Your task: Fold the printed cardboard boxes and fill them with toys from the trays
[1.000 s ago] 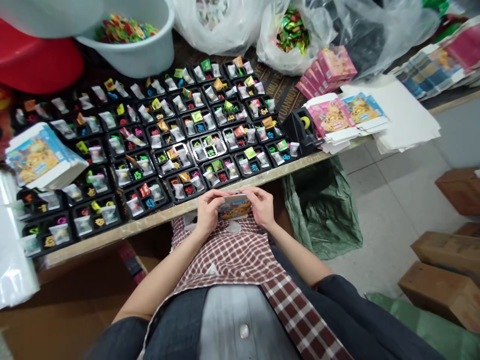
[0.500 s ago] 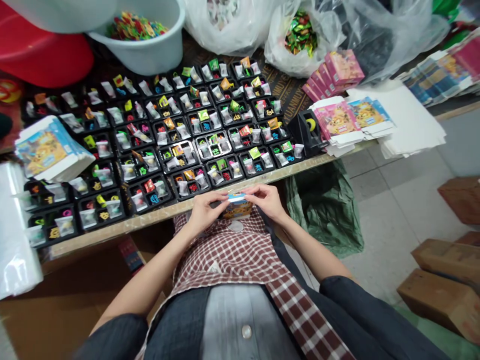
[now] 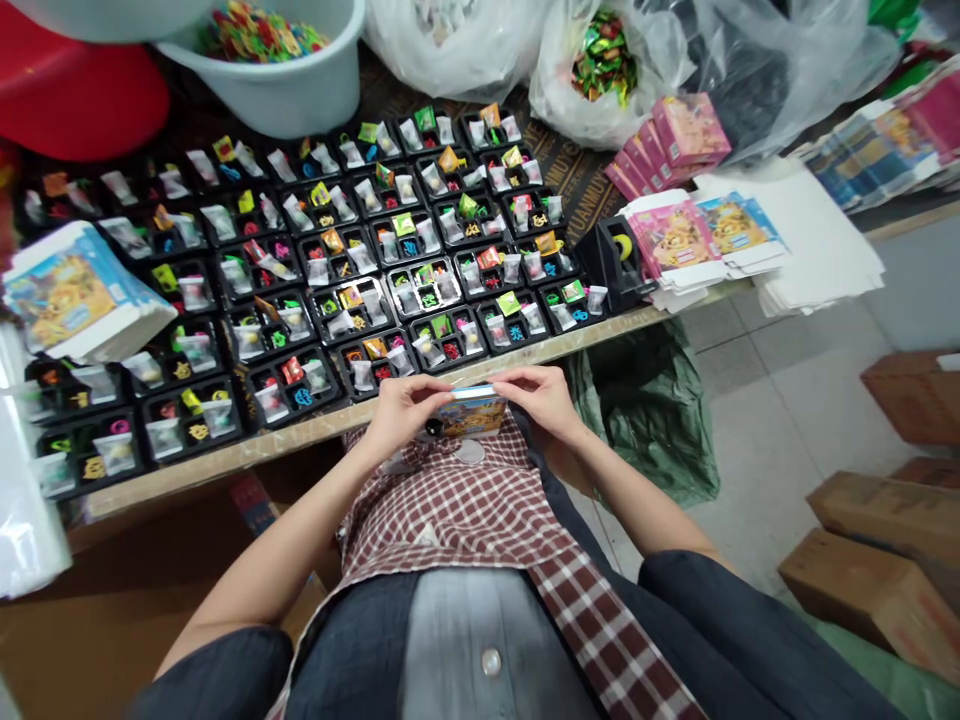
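A small blue and yellow printed cardboard box [image 3: 474, 415] is held upright in front of my apron, just off the table's front edge. My left hand [image 3: 405, 412] pinches its upper left corner between thumb and fingers. At the upper right corner, my right hand [image 3: 541, 400] grips it the same way. The white top edge of the box shows between my fingertips. Just beyond my hands, black compartment trays [image 3: 375, 360] stand in rows, each with small wrapped packets and colourful little pieces.
Folded blue boxes [image 3: 75, 290] lie stacked on trays at left. A tape dispenser [image 3: 619, 262], pink flat boxes [image 3: 671, 235] and filled pink boxes [image 3: 686, 130] are at right. Behind stand a grey tub [image 3: 285, 95] and plastic bags [image 3: 592, 90]. A green sack [image 3: 652, 410] hangs below the table edge.
My fingertips have moved slightly farther apart along the box's top edge, and more of its printed front shows. The view has shifted a little.
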{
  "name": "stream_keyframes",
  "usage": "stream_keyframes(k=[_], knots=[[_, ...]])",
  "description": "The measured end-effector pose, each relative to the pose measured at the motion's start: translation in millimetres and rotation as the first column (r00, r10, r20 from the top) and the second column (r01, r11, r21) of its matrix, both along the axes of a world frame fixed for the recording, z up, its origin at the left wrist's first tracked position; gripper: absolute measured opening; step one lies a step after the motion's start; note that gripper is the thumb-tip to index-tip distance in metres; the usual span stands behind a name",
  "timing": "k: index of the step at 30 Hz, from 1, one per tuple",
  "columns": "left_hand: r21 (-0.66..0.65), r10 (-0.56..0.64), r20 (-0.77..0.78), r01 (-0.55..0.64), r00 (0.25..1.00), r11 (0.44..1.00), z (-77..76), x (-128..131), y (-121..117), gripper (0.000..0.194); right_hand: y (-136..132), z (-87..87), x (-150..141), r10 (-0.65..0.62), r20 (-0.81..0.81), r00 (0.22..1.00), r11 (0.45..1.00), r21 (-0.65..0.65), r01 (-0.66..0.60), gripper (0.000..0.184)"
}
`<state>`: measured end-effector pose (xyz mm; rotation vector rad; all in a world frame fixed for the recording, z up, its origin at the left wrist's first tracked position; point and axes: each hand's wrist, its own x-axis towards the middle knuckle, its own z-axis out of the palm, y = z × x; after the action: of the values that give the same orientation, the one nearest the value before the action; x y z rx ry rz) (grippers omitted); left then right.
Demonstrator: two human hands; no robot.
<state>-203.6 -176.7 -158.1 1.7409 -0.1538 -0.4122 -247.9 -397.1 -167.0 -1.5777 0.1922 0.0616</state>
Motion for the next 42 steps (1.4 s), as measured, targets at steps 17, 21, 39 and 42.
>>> stream_keyframes(k=[17, 21, 39, 42], knots=[[0.389, -0.431, 0.592, 0.226, 0.681, 0.893, -26.1, -8, -14, 0.021, -11, -12.2, -11, 0.241, 0.211, 0.947, 0.957, -0.215, -0.196, 0.010], [0.425, -0.460, 0.657, 0.211, 0.597, 0.880, 1.8, -4, -32, 0.036, -38, -2.0, -6, 0.174, 0.293, 0.940, 0.918, -0.393, -0.047, 0.020], [0.514, -0.449, 0.836, -0.161, 0.315, 0.843, 40.3, 31, -68, 0.045, -242, 5.8, 99, -0.212, 0.177, 0.961, 0.522, -0.811, 0.265, 0.004], [0.510, -0.440, 0.830, -0.146, 0.342, 0.848, 41.8, 32, -66, 0.043, -239, 5.0, 104, -0.247, 0.161, 0.955, 0.573, -0.770, 0.279, 0.004]])
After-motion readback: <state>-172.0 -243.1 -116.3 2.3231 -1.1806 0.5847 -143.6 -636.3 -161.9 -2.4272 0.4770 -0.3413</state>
